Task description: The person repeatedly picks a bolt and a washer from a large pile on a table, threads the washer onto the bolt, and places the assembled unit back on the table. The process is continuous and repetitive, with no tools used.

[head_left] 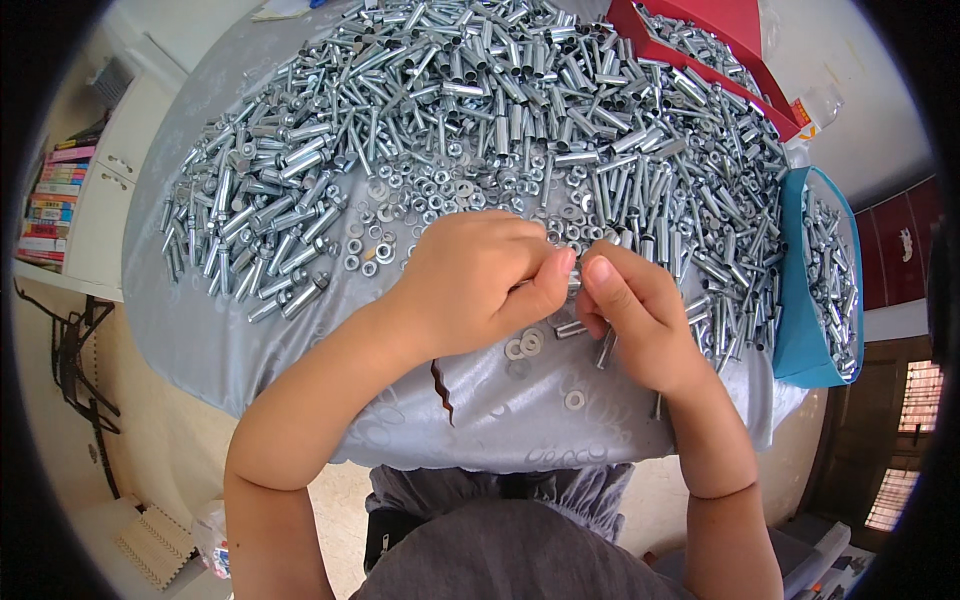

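My left hand and my right hand meet above the near part of the table, thumbs and fingertips pinched close together. A bit of shiny metal shows between the fingertips, mostly covered, so its kind is hidden. Below my right hand a metal sleeve sticks out; I cannot tell whether it is held or lying there. Loose nuts and washers lie just beyond my hands. Nearer to me are several flat washers and a single washer.
A large heap of metal sleeves and bolts covers the far table. Assembled expansion bolts lie at left. A red box and a teal box, both with metal parts, stand at right. The grey tablecloth has a tear.
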